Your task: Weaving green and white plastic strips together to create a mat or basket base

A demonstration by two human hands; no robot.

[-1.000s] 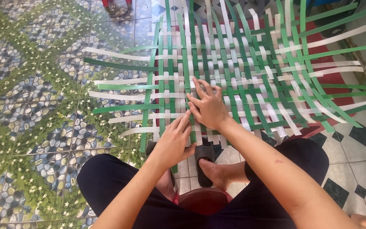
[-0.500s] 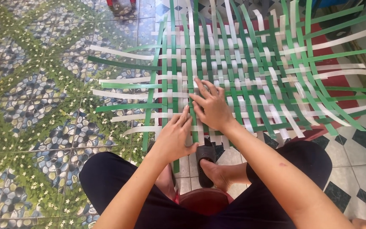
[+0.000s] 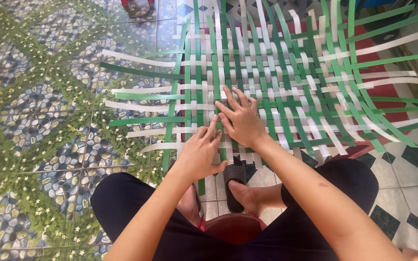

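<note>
Two bare knees in dark trousers frame the bottom of the view, with a reddish stool [image 3: 233, 227] between them and a foot in a black sandal [image 3: 235, 186] resting on the tiled floor [image 3: 39, 145] just ahead. Above that, the left hand [image 3: 200, 153] lies flat on the near edge of the woven mat [image 3: 276, 92], fingers together and pointing away, gripping nothing. The right hand [image 3: 240, 118] sits just beyond and beside it, fingers spread wide and pressed on the green and white strips (palm down, nothing pinched as far as the view shows).

Compared with a second ago, both hands have crept only slightly: the left has slid up closer to the right, so the two now nearly touch, and the fingers look flatter on the weave. My reading is that the strips here are being pushed snug rather than a new one threaded.

Farther off, the mat's loose strip ends [image 3: 136, 58] fan out over the floor, and a red surface [image 3: 388, 89] shows beneath the weave.
</note>
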